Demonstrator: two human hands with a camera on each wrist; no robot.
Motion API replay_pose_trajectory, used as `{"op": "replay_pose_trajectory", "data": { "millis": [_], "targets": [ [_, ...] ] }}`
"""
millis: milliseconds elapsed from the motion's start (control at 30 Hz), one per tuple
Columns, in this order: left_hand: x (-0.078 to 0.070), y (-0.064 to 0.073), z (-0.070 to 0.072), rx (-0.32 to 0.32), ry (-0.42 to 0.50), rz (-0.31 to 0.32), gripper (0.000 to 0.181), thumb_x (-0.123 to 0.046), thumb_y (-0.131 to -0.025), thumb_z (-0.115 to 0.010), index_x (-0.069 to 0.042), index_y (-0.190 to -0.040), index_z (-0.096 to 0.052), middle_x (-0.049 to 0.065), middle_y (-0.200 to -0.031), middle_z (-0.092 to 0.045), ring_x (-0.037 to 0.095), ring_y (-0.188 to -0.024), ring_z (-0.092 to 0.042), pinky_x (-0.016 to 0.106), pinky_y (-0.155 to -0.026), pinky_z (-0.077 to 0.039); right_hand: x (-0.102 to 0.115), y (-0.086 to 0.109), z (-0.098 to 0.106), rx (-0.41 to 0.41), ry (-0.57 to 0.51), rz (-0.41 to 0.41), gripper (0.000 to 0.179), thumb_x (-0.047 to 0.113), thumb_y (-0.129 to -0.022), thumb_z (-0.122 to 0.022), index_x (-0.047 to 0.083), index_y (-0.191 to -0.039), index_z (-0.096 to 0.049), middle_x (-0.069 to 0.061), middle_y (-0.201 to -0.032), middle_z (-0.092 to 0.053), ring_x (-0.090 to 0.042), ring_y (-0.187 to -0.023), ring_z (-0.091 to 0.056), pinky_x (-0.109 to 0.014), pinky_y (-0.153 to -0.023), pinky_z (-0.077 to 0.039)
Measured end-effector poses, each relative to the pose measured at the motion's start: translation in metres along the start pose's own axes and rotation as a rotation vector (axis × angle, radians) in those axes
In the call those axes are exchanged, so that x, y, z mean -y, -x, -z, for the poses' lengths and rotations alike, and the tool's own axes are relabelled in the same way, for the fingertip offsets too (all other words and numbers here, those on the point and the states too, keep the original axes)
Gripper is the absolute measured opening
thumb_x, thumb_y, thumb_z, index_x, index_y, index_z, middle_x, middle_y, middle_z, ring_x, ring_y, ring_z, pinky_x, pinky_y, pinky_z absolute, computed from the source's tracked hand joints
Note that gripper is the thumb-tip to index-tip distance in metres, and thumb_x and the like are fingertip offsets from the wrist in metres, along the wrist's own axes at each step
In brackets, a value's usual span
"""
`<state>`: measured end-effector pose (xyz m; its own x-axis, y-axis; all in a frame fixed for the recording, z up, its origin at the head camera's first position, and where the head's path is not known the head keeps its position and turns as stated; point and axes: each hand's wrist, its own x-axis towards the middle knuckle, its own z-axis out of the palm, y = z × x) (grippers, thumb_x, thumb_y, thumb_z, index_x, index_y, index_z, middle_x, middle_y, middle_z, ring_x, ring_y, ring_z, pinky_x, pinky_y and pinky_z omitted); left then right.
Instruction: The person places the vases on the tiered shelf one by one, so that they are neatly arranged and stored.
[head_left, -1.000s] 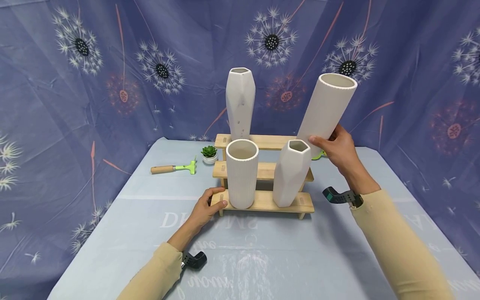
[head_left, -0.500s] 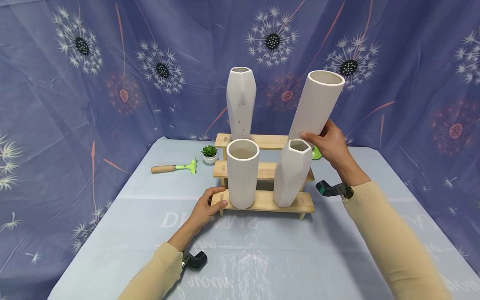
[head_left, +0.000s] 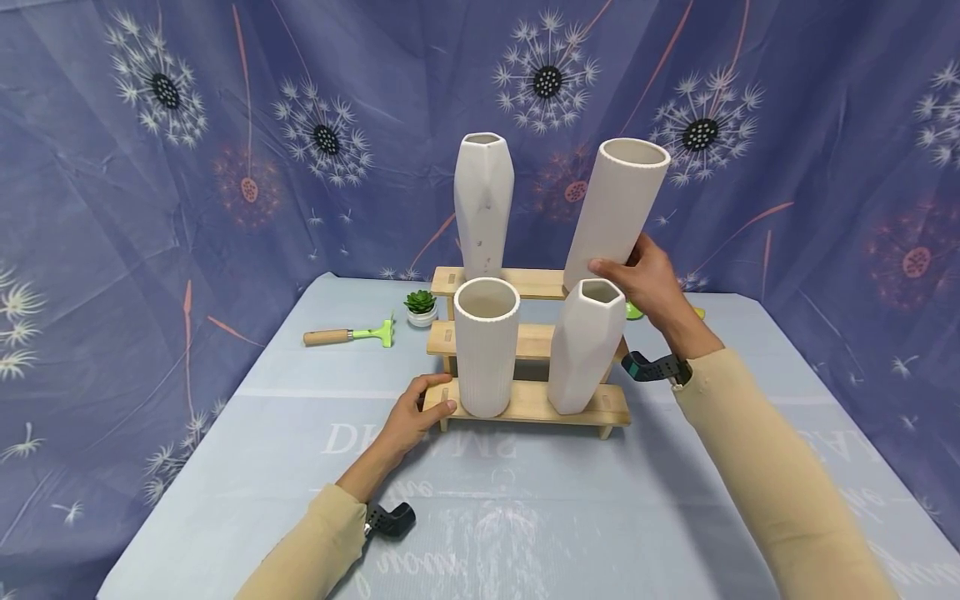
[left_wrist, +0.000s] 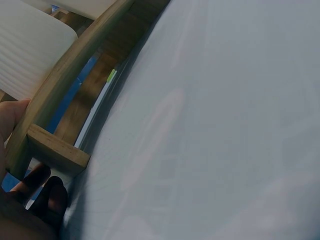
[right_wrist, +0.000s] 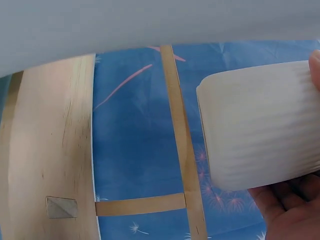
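Observation:
My right hand (head_left: 648,279) grips a white ribbed cylindrical vase (head_left: 615,204) near its base, thumb in front. The vase leans to the right, its base at the right end of the top shelf (head_left: 536,283); whether it touches cannot be told. In the right wrist view the vase's lower end (right_wrist: 260,125) points toward the stand's wooden slats (right_wrist: 182,135). My left hand (head_left: 405,423) holds the left end of the three-tier wooden stand's bottom shelf (head_left: 528,404), fingers (left_wrist: 52,197) curled around that end. On the stand are another ribbed vase (head_left: 487,354) and two faceted white vases (head_left: 483,208).
A small potted succulent (head_left: 421,308) stands left of the stand. Farther left lies a green hand rake (head_left: 348,335) with a wooden handle. Something bright green (head_left: 633,311) is partly hidden behind the right hand. A patterned blue cloth (head_left: 322,200) hangs behind the table.
My right hand has moved left with the cylindrical vase, bringing its base to the top shelf's right end. The vase leans less. My left hand stays on the stand.

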<state>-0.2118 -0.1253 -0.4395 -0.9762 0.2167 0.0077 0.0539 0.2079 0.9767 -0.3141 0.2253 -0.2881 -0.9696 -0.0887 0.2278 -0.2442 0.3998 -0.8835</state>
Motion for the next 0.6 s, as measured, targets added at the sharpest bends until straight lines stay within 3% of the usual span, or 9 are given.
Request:
{"op": "replay_pose_trajectory", "data": {
  "millis": [600],
  "targets": [
    [0.001,0.000,0.000,0.005,0.015,-0.004,0.047,-0.011,-0.091,-0.062,-0.005,-0.134,-0.046,0.019,-0.130,-0.046,0.010,-0.097,-0.051,0.021,-0.078,-0.046,-0.005,-0.015,-0.009,0.084,-0.062,0.076,0.076,0.039,-0.081,-0.072,0.026,-0.144,-0.032,-0.011,-0.142,-0.045,-0.032,-0.126,-0.050,-0.053,-0.098,-0.044]
  ]
}}
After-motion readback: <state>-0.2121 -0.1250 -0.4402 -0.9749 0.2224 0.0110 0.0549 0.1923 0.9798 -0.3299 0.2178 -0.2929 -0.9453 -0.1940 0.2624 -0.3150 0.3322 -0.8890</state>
